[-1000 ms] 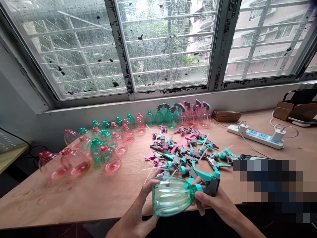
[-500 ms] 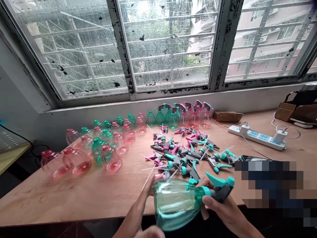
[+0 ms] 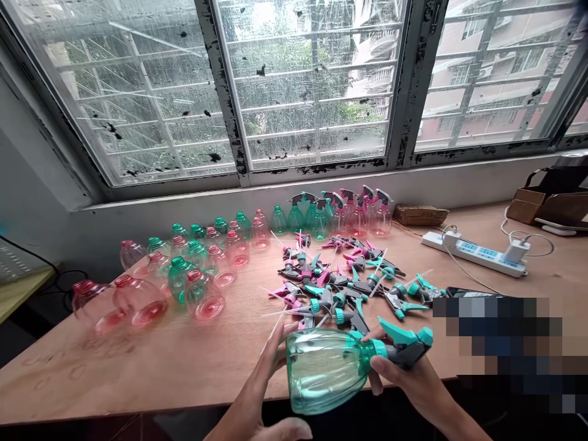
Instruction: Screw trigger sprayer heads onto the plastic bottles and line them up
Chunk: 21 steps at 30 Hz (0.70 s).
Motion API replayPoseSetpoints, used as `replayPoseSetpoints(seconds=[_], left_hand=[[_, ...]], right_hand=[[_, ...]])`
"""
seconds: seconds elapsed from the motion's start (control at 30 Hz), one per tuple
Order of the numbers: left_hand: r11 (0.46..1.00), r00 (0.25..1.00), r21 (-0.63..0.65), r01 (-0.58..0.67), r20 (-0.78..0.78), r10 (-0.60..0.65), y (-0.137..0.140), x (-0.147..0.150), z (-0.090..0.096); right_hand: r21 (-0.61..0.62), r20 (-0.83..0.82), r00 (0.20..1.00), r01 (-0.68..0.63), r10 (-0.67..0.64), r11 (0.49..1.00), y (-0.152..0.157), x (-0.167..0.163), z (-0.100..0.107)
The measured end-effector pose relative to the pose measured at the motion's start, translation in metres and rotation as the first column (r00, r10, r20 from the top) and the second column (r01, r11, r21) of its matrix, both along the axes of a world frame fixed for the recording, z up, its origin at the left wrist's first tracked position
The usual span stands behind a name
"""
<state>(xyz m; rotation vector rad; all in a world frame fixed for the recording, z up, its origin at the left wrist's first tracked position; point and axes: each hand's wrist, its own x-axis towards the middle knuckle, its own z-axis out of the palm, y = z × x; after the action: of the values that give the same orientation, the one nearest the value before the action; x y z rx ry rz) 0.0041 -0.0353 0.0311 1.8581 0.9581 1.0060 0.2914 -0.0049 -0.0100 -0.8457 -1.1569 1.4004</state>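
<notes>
A green spray bottle (image 3: 324, 370) with a teal-and-grey trigger head (image 3: 404, 343) is tipped on its side above the table's front edge, its base toward the left. My right hand (image 3: 408, 383) grips it at the teal collar, thumb on the near side and fingers partly hidden behind. My left hand (image 3: 264, 392) is cupped loosely beside the base, its fingers stretched out and the thumb apart below. Whether its fingertips touch the bottle's far side is hidden. Just beyond lies a pile of loose pink, teal and grey trigger heads (image 3: 340, 282) with thin tubes.
Several headless pink bottles (image 3: 204, 297) and green bottles (image 3: 179, 275) stand on the left of the wooden table (image 3: 151, 373). Bottles with heads (image 3: 319, 220) line the back wall. A power strip (image 3: 473, 252), a flat brown package (image 3: 420, 215) and a brown box (image 3: 533, 205) are on the right.
The bottle has risen slightly and its base end looks turned a little. My left thumb has shifted slightly right. My right hand keeps its hold on the collar.
</notes>
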Motion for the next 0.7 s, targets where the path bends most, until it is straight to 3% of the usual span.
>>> replayPoseSetpoints(seconds=[0.1,0.2,0.33,0.6,0.7], left_hand=[[1.000,0.999,-0.003,-0.010,-0.034,0.010,0.001,-0.001,0.003],[0.995,0.995,0.099,-0.022,-0.098,0.032,0.004,-0.002,0.007],[0.976,0.997,0.216,0.028,-0.071,-0.013,0.007,-0.004,0.005],[0.999,1.000,0.041,0.000,-0.008,0.000,0.003,-0.005,0.000],[0.992,0.991,0.123,-0.014,-0.128,0.030,0.004,-0.004,0.007]], right_hand=[[-0.016,-0.020,1.000,-0.005,0.005,1.000,-0.001,-0.001,0.002],[0.015,-0.024,0.999,-0.034,0.034,0.999,0.000,-0.001,0.005],[0.029,-0.022,0.998,-0.064,0.065,0.998,-0.001,-0.001,0.008],[-0.054,0.038,0.993,-0.112,0.114,0.992,-0.007,0.000,0.014],[-0.030,0.000,0.985,-0.173,0.173,0.985,-0.004,0.002,0.008]])
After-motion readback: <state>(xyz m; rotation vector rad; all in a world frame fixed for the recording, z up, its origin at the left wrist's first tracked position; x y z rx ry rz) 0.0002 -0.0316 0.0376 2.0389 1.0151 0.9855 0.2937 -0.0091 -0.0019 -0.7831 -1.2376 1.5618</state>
